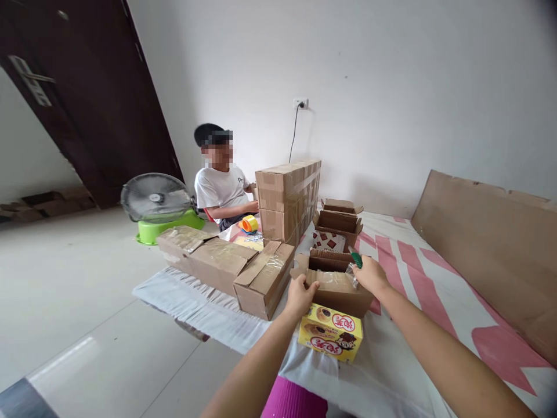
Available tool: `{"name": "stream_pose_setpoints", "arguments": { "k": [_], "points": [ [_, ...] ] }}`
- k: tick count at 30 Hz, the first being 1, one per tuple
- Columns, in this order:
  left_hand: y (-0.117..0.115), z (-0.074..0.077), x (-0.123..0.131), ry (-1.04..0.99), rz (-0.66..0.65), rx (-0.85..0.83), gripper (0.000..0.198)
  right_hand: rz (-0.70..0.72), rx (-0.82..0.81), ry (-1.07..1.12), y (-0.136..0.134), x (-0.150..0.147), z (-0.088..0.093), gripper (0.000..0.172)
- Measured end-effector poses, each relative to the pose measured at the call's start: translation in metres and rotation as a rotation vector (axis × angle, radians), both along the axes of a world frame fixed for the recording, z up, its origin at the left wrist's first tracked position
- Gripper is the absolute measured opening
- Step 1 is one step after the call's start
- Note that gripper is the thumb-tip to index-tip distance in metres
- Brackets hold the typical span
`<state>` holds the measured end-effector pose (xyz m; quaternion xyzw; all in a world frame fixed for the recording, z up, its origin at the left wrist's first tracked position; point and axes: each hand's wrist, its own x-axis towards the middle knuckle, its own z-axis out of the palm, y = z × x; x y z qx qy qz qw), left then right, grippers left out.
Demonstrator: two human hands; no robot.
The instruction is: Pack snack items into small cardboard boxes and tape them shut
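Right in front of me is a partly open cardboard box (337, 299), its front flap still carrying clear tape. My left hand (301, 295) pinches the box's left front edge. In my closed right hand (371, 275) is a green-handled cutter (357, 259), held over the box's right side, beside a loose bit of clear tape (351, 273). A yellow printed snack box (331, 334) stands on the near table edge, just below the cardboard box. The inside of the cardboard box is mostly dark and hidden.
Taped cartons (265, 278) line the left, with a tall carton stack (287, 200) behind. More open boxes (337, 223) stand farther back. A tape roll (249, 224) lies near a seated person (224, 188). A fan (156, 198) sits on the floor; a cardboard sheet (487, 249) leans right.
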<state>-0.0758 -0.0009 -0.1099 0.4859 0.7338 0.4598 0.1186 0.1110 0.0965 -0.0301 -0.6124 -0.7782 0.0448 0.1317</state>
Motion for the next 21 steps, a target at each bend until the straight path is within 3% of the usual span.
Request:
{"name": "stream_pose_setpoints", "arguments": {
  "k": [8, 21],
  "points": [
    [0.000, -0.001, 0.000, 0.012, 0.006, 0.007, 0.043, 0.022, 0.088, -0.073, -0.016, 0.021, -0.010, 0.015],
    [-0.003, 0.000, 0.001, 0.027, 0.000, 0.020, 0.040, -0.042, 0.087, 0.042, -0.016, 0.043, -0.027, 0.015]
  ]
}}
